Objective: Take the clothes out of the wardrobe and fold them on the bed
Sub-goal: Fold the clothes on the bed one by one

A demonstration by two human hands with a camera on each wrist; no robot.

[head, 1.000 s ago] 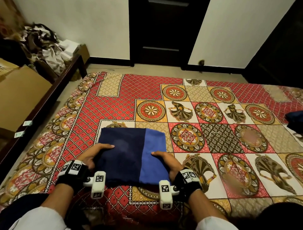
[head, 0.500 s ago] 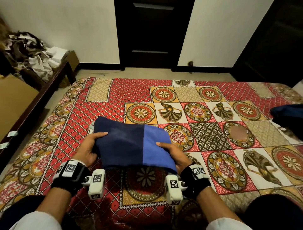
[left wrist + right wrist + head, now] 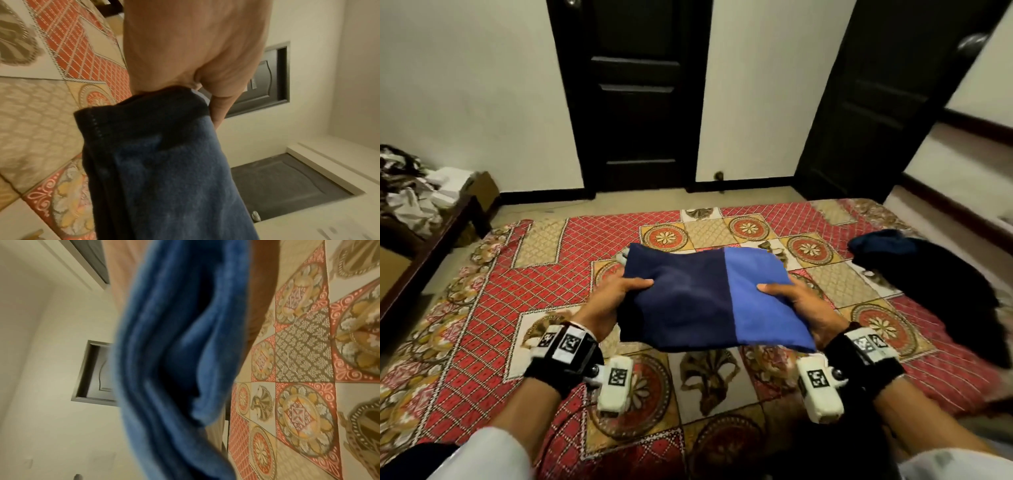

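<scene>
The folded blue cloth (image 3: 709, 298) (soft, light, floppy) is gripped at both side edges by the left hand (image 3: 616, 298) and right hand (image 3: 799, 303), above the bed (image 3: 482, 308).

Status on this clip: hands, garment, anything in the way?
Left hand and right hand each grip a side of the folded blue garment. Garment held above the bed. Dark clothes pile at right, clear of it.

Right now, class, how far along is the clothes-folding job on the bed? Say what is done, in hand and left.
Done: the two-tone blue garment is already folded into a flat rectangle. In hand: the left hand and right hand grip its sides, holding it above the bed. Left: setting it down, and a dark heap of clothes at the right looks unfolded.
</scene>
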